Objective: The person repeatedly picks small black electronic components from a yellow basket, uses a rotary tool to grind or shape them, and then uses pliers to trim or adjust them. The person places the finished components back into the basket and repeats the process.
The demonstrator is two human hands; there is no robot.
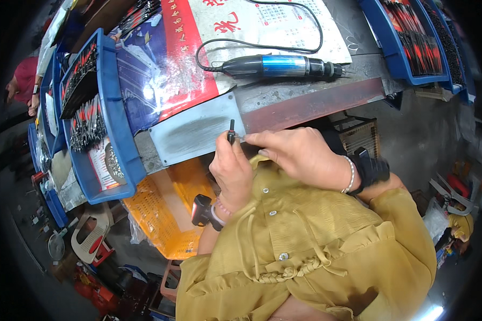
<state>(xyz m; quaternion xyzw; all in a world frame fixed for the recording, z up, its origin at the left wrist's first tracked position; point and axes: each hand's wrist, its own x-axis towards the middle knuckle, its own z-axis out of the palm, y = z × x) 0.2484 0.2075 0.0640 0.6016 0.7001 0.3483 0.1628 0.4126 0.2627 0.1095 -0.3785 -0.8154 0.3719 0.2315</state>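
My left hand is closed, pinching a small dark part upright between thumb and fingers above the bench's front edge. A narrow black piece sticks up from its top. From the right, my right hand is closed too, thumb and forefinger pinching a tiny silvery piece against the side of the dark part. That piece is too small to name. Just behind my hands lies a flat grey metal plate with a dark worn patch. An electric screwdriver with a blue band rests beyond it, bit pointing right.
At the left, a blue bin holds several black-and-red parts and small silvery pieces. Another blue bin with black-and-red parts stands far right. A black cable loops over printed sheets. Below the bench sits an orange basket.
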